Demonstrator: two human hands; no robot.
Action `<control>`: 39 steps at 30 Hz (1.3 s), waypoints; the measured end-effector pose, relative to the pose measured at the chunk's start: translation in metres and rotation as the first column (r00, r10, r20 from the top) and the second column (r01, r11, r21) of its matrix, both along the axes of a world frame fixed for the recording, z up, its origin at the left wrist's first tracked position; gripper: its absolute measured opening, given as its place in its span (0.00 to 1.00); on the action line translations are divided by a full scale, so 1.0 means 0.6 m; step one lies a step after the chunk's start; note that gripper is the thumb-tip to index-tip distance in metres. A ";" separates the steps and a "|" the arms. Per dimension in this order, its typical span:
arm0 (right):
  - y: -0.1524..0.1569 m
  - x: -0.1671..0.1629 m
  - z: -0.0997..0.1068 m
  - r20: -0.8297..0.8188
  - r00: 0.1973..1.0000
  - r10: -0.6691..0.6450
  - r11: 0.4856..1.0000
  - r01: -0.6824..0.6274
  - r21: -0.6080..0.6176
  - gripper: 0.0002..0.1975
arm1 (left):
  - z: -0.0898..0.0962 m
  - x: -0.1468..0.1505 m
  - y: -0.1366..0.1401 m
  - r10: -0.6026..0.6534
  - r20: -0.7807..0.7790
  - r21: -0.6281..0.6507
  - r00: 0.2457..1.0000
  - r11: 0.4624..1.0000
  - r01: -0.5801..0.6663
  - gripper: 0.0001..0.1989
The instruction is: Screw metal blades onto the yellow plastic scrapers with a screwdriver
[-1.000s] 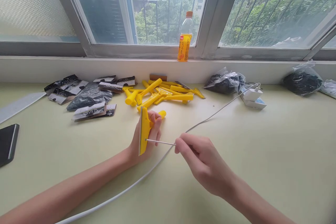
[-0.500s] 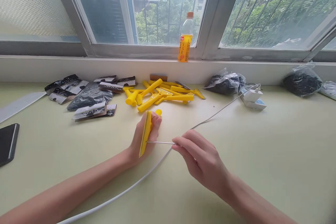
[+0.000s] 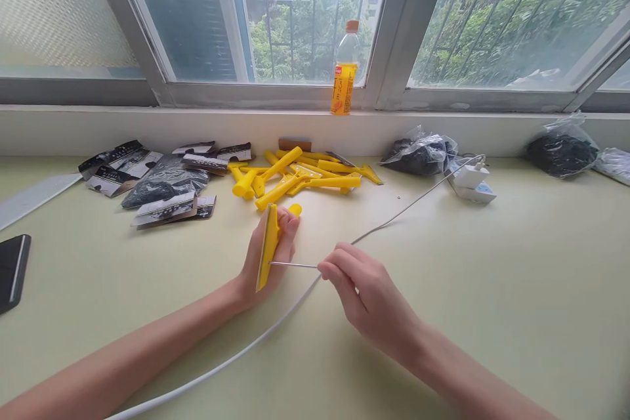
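My left hand (image 3: 285, 236) is closed around the handle of a yellow scraper (image 3: 268, 249), whose wide head is turned toward the right with a thin blade along its edge. Between thumb and fingers, my right hand (image 3: 359, 282) grips a screwdriver with a thin metal shaft (image 3: 295, 265). The shaft runs level to the left, and its tip meets the lower part of the scraper head. The screwdriver's handle is hidden in my fingers. Beyond my left hand lies a pile of several yellow scrapers (image 3: 280, 193).
A white cable (image 3: 236, 357) passes beneath my hands to a white charger (image 3: 470, 176) on a box. Packaging cards (image 3: 165, 210) and bagged black items (image 3: 418, 154) lie along the back. A phone (image 3: 12, 272) rests at left; a drink bottle (image 3: 343, 88) stands on the sill.
The whole view has shifted slightly. My right fingers have changed their grip on the screwdriver and curled a little more. The shaft's tip stays against the scraper head.
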State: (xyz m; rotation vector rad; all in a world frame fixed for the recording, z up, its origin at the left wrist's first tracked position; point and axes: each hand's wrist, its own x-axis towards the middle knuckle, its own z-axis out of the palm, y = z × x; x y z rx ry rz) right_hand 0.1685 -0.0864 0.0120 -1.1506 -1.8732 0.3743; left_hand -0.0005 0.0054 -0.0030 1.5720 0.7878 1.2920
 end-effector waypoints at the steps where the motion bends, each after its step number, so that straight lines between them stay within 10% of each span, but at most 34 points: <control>1: 0.000 -0.001 0.001 -0.012 1.000 0.005 1.000 -0.005 0.029 0.12 | 0.000 0.000 0.000 0.001 0.002 0.000 1.000 1.000 -0.001 0.17; 6: -0.002 -0.007 -0.005 -0.092 0.996 0.005 0.982 0.013 0.187 0.04 | 0.003 0.000 0.000 0.015 -0.006 -0.010 1.000 1.000 -0.015 0.17; 12: -0.001 -0.012 -0.010 -0.116 0.993 -0.035 0.999 0.034 -0.010 0.07 | -0.001 0.002 0.003 -0.001 0.059 -0.042 0.998 0.999 0.003 0.17; 22: -0.004 -0.015 -0.002 -0.180 0.983 -0.024 0.990 0.049 0.136 0.02 | -0.002 0.002 0.006 0.017 0.030 -0.031 0.999 0.999 -0.016 0.18; 29: -0.004 -0.014 -0.005 -0.155 0.985 -0.077 0.979 0.045 -0.201 0.14 | -0.005 0.001 0.006 0.003 0.021 -0.025 1.000 1.000 -0.003 0.17; 39: -0.002 -0.017 -0.005 -0.282 0.959 -0.038 0.999 0.026 -0.046 0.06 | -0.003 0.001 0.005 0.036 -0.012 0.014 0.999 0.999 -0.036 0.17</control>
